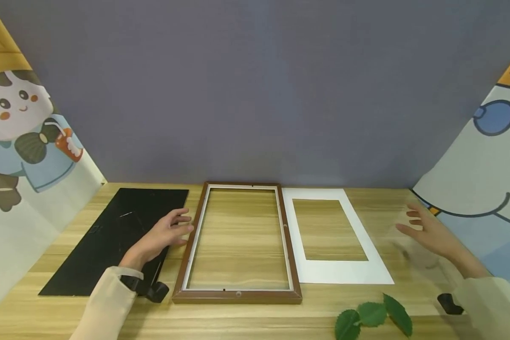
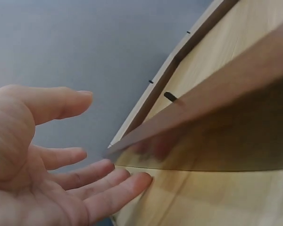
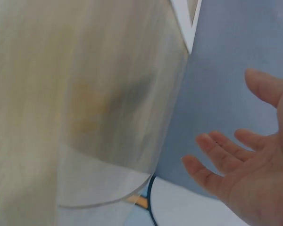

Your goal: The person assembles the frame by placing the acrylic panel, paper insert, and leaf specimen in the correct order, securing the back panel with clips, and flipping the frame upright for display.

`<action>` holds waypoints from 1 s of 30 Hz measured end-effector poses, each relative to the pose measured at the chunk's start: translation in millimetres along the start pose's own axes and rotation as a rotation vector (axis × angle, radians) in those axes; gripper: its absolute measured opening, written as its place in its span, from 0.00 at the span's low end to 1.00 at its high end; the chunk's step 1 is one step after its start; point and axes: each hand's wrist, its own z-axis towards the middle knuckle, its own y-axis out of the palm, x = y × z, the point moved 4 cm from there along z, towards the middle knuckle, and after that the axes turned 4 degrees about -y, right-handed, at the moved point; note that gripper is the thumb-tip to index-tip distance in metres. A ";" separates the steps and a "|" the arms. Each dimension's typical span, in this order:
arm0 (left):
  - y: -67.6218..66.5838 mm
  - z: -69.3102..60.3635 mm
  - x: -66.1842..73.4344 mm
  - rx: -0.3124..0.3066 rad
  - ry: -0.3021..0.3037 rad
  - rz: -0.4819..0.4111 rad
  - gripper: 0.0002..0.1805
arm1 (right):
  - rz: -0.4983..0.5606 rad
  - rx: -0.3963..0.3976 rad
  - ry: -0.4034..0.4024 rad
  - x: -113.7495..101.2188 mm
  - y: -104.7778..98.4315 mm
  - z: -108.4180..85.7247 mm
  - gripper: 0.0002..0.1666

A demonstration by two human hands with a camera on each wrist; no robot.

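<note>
My left hand (image 1: 163, 233) hovers between a black backing board (image 1: 106, 241) and a brown picture frame (image 1: 238, 296), fingers spread and holding nothing. In the left wrist view the frame's brown side (image 2: 212, 94) rises beyond the fingertips, with a small black tab (image 2: 170, 96) on it. White lining runs round the frame's inner edge; wood shows through its opening. A white mat board (image 1: 344, 271) with a cut-out window lies right of the frame. My right hand (image 1: 429, 233) hangs open over the table's right side, above what looks like a clear glossy sheet (image 3: 118, 108).
Green leaves (image 1: 371, 314) lie near the front edge. A grey panel (image 1: 255, 94) stands behind the wooden table (image 1: 229, 321). Walls with cartoon pictures close in the left (image 1: 25, 118) and right (image 1: 488, 156) sides. Black wrist devices (image 1: 157, 292) sit below both hands.
</note>
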 end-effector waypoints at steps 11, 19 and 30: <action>6.8 2.1 -9.7 -0.002 0.048 0.067 0.43 | 0.001 -0.047 0.101 28.1 -9.6 -17.1 0.47; 7.2 3.4 -10.4 0.033 0.050 0.127 0.40 | -0.053 -0.077 0.218 52.7 -17.9 -33.4 0.50; 5.7 2.8 -10.4 0.050 0.017 0.159 0.39 | -0.105 -0.086 0.289 78.6 -26.0 -48.4 0.55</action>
